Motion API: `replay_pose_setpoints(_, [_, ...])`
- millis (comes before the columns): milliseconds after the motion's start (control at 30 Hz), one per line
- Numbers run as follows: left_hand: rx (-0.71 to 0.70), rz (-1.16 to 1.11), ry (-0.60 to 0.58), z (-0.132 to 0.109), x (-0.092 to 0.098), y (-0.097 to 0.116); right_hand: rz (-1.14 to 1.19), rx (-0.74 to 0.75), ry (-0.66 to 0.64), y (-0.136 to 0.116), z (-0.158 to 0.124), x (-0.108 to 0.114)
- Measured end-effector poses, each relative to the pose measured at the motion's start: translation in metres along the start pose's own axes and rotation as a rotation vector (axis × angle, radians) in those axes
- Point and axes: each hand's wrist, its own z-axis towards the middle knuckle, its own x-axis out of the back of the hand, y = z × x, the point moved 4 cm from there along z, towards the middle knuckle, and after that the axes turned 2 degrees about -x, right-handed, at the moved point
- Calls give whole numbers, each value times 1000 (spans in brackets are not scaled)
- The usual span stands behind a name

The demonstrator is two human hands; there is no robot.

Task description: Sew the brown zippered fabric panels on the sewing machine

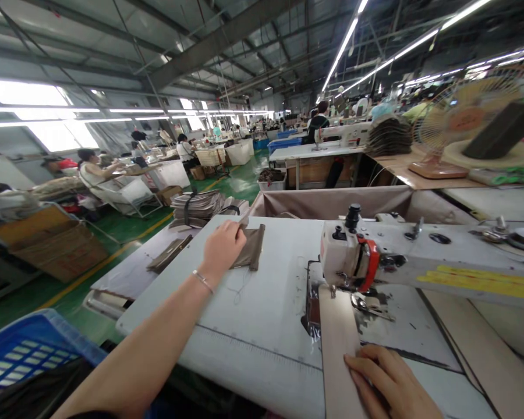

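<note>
My left hand (222, 247) reaches far across the white sewing table (262, 314) and pinches a folded brown fabric piece (250, 247) near the table's far edge. A thin bracelet circles that wrist. My right hand (390, 384) lies flat at the near edge, fingers pressed on a long beige strip (337, 343). The strip runs up under the needle of the white sewing machine (419, 262), which has a red guard on its head.
A blue plastic crate (26, 349) stands at the lower left. Another brown piece (169, 254) lies on a side table, with a stack of pieces (198, 206) behind it. A cloth bin (332, 201) hangs beyond the table. A fan (458, 125) stands at right. Other workers sit at distant tables.
</note>
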Motion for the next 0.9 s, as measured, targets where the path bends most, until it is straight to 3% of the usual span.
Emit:
replay_pose_setpoints(33, [-56, -14, 14, -16, 12, 13, 5, -22, -35, 1, 3, 0])
replay_pose_setpoints(100, [-388, -106, -30, -61, 24, 54, -4, -47, -97, 4, 13, 1])
replay_pose_setpoints(167, [-706, -222, -238, -111, 20, 95, -42, -30, -130, 10, 26, -1])
replay_pose_setpoints(200, [-789, -287, -348, -130, 13, 110, -68, -15, -135, 13, 33, -2])
replay_pose_setpoints(267, [-753, -397, -435, -143, -2, 128, -93, -1, -141, 20, 42, -7])
replay_pose_setpoints(433, [-450, -513, -262, -86, -46, 136, -105, -8, -171, 28, 44, -18])
replay_pose_setpoints(567, [-408, -591, -308, -62, -72, 144, -126, -26, -168, 26, 41, -18])
replay_pose_setpoints(900, [-394, -753, -425, -70, -68, 157, -156, -56, -184, 25, 47, -17])
